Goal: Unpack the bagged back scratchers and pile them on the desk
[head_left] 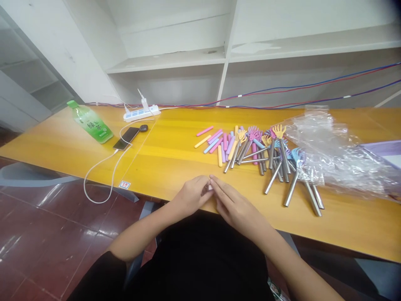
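Note:
My left hand (191, 195) and my right hand (234, 204) meet at the front edge of the table, fingers bent and fingertips touching. Between them shows a bit of something small and pale; the fingers cover most of it. Just beyond my hands lies a loose group of coloured sticks (215, 145) in pink, yellow, purple and blue. To their right is a pile of back scratchers with metal shafts (291, 189) and claw-shaped heads (279, 131) in yellow, pink, purple and blue.
Crumpled clear plastic bags (332, 154) and a purple-edged box (384, 147) lie on the right. Leftward are a green tea bottle (90, 122), a phone (126, 138) on a white cable (90, 171), and a power strip (140, 113). White shelves (172, 62) stand behind the wooden table (169, 159).

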`<action>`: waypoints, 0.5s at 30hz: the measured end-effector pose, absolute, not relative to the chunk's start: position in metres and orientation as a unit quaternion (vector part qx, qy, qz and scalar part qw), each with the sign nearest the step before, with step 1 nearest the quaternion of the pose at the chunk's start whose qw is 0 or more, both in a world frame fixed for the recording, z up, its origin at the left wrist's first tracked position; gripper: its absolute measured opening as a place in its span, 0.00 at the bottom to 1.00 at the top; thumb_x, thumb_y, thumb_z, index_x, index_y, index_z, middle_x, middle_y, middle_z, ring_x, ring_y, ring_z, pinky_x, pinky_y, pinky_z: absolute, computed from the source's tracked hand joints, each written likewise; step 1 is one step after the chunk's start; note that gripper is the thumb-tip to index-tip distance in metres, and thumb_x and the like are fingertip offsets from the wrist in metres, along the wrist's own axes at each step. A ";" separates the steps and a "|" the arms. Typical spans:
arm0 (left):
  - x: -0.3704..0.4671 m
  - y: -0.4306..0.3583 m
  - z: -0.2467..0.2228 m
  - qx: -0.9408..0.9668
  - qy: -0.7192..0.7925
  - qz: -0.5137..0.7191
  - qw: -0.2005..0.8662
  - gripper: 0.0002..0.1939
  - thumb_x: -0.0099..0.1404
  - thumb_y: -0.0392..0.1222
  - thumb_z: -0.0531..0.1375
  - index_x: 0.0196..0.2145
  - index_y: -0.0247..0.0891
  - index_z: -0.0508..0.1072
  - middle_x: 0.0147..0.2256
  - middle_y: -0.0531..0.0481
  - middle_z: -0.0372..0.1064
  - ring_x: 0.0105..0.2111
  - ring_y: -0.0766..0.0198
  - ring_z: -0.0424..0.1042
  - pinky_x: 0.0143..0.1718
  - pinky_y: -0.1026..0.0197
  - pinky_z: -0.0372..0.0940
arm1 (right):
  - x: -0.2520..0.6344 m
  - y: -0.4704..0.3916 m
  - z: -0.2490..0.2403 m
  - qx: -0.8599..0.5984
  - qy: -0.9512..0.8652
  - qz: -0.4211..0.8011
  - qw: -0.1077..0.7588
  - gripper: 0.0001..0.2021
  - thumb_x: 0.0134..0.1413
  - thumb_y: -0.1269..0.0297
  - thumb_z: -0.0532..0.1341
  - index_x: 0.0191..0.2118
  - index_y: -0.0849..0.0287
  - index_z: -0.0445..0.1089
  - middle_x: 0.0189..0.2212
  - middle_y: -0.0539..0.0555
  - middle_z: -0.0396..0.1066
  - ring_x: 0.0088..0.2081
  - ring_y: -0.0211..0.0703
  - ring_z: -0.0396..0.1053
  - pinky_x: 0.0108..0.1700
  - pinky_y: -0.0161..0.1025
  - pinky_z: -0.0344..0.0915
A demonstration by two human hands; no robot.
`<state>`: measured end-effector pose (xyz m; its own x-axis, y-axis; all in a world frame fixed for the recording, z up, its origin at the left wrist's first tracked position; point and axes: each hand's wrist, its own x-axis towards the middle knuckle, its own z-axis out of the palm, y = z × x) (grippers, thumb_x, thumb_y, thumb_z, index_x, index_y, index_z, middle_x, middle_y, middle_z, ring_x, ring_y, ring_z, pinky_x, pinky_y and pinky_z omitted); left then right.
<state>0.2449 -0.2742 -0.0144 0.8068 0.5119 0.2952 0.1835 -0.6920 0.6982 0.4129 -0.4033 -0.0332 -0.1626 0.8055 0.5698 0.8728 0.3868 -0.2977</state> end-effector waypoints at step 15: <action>0.250 -0.285 -0.038 0.897 0.212 0.300 0.245 0.12 0.75 0.42 0.61 0.33 0.41 0.63 0.31 0.54 0.64 0.29 0.64 0.64 0.30 0.61 0.58 | 0.396 -0.396 -0.031 -0.671 -0.573 0.045 0.468 0.23 0.67 0.52 0.68 0.61 0.55 0.70 0.44 0.59 0.75 0.40 0.49 0.78 0.44 0.49 0.81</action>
<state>0.2497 -0.2850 -0.0384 0.7309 0.5267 0.4340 0.2331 -0.7904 0.5665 0.3963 -0.3961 -0.0311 0.3393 0.8117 0.4753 0.7266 0.0947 -0.6805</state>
